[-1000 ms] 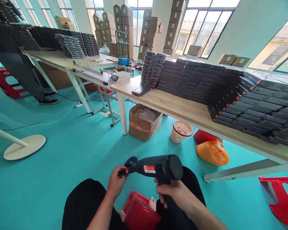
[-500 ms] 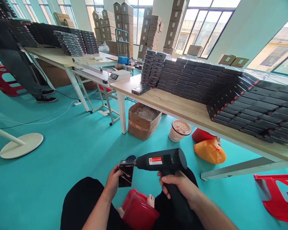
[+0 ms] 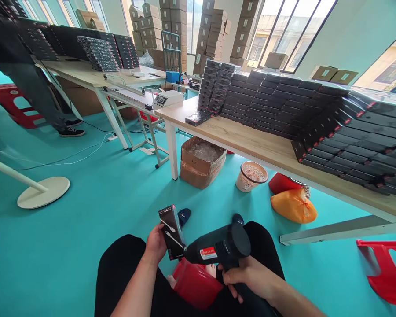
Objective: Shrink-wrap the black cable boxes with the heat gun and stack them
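My left hand [image 3: 155,245] is closed on the left edge of a thin black box [image 3: 170,233] with white cable connectors printed on its front. The box stands nearly upright, leaning a little. My right hand [image 3: 242,278] grips the handle of a black heat gun [image 3: 218,246] with a red and white label. The gun's nozzle points left at the lower right edge of the box, very close to it; whether they touch I cannot tell. Below both hands, a red plastic stool [image 3: 198,286] stands between my knees.
A wooden table [image 3: 257,136] at the right carries high stacks of black boxes [image 3: 267,101]. Beneath it are an open carton [image 3: 203,163], a waste basket [image 3: 251,176] and an orange bag [image 3: 293,207]. A person [image 3: 46,83] stands at the far left. A white round base [image 3: 44,193] is on the floor.
The box has turned to show more of its front and its top now reaches higher. The heat gun's nozzle has dropped from the box's top edge to its lower right edge.
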Demonstrator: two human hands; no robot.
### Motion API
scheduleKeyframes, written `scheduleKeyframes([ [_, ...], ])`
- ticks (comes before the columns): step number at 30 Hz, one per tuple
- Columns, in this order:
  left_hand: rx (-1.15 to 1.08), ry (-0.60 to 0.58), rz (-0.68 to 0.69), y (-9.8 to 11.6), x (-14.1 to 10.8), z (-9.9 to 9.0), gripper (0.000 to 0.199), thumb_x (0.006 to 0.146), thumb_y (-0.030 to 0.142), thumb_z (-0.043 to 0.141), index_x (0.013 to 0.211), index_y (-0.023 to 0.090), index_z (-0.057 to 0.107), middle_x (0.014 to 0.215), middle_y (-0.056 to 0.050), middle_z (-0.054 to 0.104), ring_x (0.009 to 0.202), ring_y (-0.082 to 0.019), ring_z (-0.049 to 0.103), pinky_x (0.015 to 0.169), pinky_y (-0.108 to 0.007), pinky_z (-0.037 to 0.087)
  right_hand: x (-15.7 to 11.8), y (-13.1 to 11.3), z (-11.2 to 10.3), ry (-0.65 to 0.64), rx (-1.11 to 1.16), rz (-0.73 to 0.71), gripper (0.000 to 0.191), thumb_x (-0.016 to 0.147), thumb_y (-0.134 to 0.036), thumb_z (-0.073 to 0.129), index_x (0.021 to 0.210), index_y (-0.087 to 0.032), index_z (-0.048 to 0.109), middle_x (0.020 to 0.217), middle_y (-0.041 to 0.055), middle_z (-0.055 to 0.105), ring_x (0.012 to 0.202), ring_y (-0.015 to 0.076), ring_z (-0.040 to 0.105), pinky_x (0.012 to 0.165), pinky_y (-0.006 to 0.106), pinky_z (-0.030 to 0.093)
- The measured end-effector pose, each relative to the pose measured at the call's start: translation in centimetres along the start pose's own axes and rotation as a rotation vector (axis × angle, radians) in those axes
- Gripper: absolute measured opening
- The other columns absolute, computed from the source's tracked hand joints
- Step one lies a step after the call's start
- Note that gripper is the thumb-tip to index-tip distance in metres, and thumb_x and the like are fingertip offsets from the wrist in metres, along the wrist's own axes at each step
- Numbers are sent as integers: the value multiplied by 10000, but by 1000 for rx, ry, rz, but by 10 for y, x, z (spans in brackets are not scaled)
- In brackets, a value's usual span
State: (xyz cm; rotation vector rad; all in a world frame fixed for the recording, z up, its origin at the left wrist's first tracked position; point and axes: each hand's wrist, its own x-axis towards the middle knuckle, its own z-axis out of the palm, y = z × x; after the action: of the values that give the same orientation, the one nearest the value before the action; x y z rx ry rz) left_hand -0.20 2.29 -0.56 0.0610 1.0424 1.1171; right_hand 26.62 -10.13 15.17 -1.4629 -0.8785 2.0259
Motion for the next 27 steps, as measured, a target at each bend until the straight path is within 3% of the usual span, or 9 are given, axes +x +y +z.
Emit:
scheduleKeyframes([
  [5,-54,26,4,2,1,-1,136,772,161,548,851,138,657,683,-79,699,583,-245,667,610,-378,555,-16,6,-7,78,103,0,283,654,-317,694,880,-148,671,605,-17,578,520,123,503,488,249,410],
  [9,-81,54,11,4,-3,4,112,822,156,521,792,157,629,621,-46,651,535,-214,640,575,-346,549,-18,7,-3,11,143,14,336,670,-317,697,955,-139,679,635,-4,602,516,129,510,492,258,391],
  [11,-56,70,6,6,-9,9,167,891,241,534,760,170,609,583,-28,614,497,-199,614,524,-327,531,-18,8,1,13,140,-20,346,708,-348,689,983,-138,685,614,-4,604,523,138,516,518,266,396],
  [15,-45,107,-55,9,-22,15,372,900,545,617,841,178,629,717,-58,675,592,-207,672,452,-276,486,-26,2,1,-102,30,13,207,674,-284,713,821,-138,718,651,18,638,615,141,541,607,265,413],
  [18,-82,54,-142,10,-27,16,334,908,495,620,915,161,641,790,-83,701,695,-227,716,451,-257,485,-30,-8,-7,-155,-125,90,200,589,-175,748,786,-156,730,665,-5,647,607,123,529,590,250,404],
  [20,-119,-12,-206,11,-26,15,329,925,456,575,930,134,646,768,-101,703,702,-242,720,514,-303,549,-23,-17,-12,-120,-165,108,205,591,-196,730,792,-158,712,560,-20,614,512,126,504,519,264,395],
  [23,-137,-69,-272,9,-21,12,400,953,458,486,944,97,656,741,-132,714,669,-254,718,636,-394,613,5,-31,-12,71,-81,-18,224,621,-242,696,824,-152,664,469,-23,587,441,137,494,473,275,390],
  [25,-82,-62,-262,6,-16,11,397,963,438,468,978,93,662,746,-137,731,649,-256,722,612,-389,610,28,-42,-5,180,7,-102,257,640,-258,700,869,-155,641,485,-27,599,450,127,502,496,268,399],
  [27,-19,-26,-212,3,-11,8,330,960,396,497,985,113,663,725,-116,738,618,-248,720,558,-351,588,45,-50,3,154,62,-127,297,639,-289,705,898,-163,635,534,-29,617,479,127,526,517,266,419],
])
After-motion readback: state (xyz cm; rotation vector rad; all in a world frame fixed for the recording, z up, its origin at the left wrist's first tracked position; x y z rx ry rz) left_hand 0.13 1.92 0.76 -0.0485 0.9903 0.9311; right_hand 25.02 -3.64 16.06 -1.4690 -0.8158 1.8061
